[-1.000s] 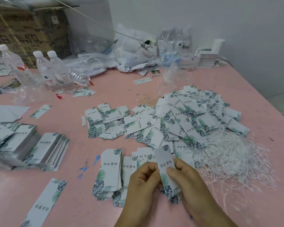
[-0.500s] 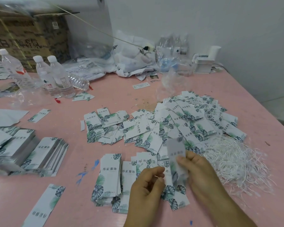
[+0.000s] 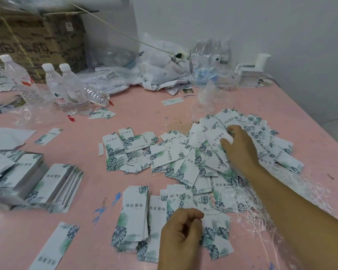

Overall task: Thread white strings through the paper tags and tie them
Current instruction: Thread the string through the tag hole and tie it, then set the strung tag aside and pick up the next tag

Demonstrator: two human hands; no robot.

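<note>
Right hand (image 3: 240, 151): fingers rest on the tag pile (image 3: 242, 137); grip unclear.
Left hand (image 3: 180, 234): fingers curled, empty.
Tip: pick one tag only.

Desk (image 3: 98, 172): pink, paint-flecked.
Water bottles (image 3: 66, 90): three upright at far left, one lying beside them.
Cardboard box (image 3: 37, 43): far-left corner.
Plastic bags (image 3: 164, 71): crumpled against wall.
White device (image 3: 250, 75): possibly a dispenser.

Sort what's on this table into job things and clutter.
Job: loose tag pile under the right hand; white strings; neat tag stacks by the left hand.
Clutter: water bottles; cardboard box; plastic bags.
</note>
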